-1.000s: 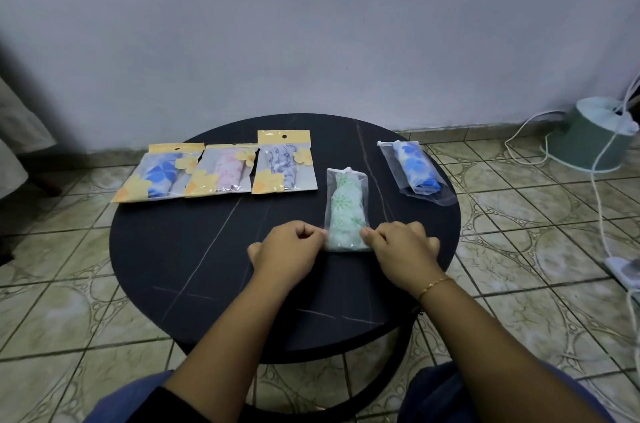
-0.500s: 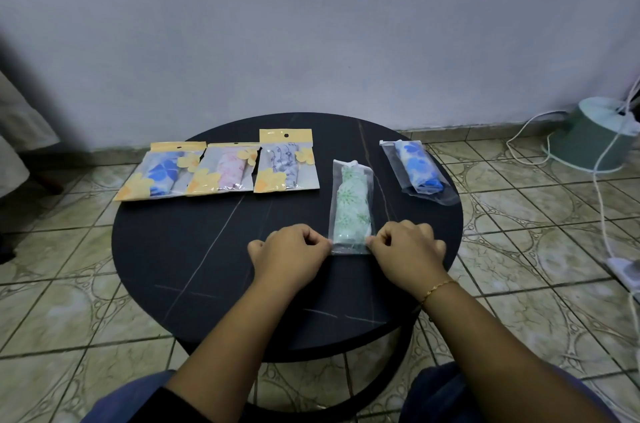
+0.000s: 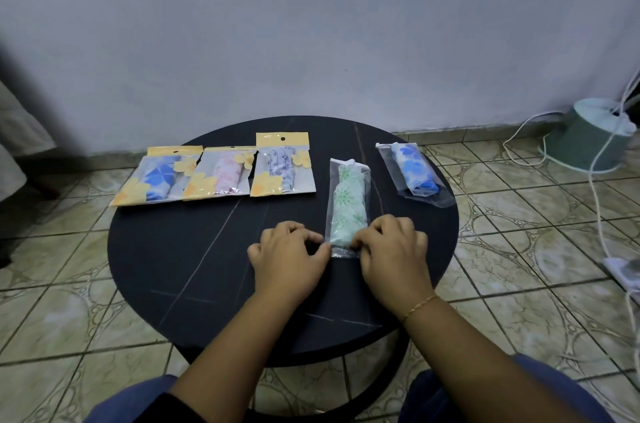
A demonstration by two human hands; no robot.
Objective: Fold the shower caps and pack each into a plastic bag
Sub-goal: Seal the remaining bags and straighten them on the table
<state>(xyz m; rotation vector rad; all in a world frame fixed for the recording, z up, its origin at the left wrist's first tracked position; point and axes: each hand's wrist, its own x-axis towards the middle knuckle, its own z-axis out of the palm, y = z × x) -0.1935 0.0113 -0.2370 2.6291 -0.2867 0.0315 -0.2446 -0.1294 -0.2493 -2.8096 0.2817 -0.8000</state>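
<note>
In the head view, a round black table stood on a tiled floor before a pale wall. The left hand and right hand rested near the middle of the table, a little toward its right edge, with fingers curled. Each pinched one near corner of a clear bag that held a folded green cap. The bag lay flat, its length running toward the far edge.

Toward the far right edge lay a second clear bag with a blue cap inside, tilted and apart from the first. Along the far left edge three packs with yellow headers sat in a row, edges touching or overlapping: a blue pack, a pink pack and a purple pack.

A thin gold bracelet circled the right wrist. On the floor at the right stood a grey-green bucket with white cords trailing past it.
</note>
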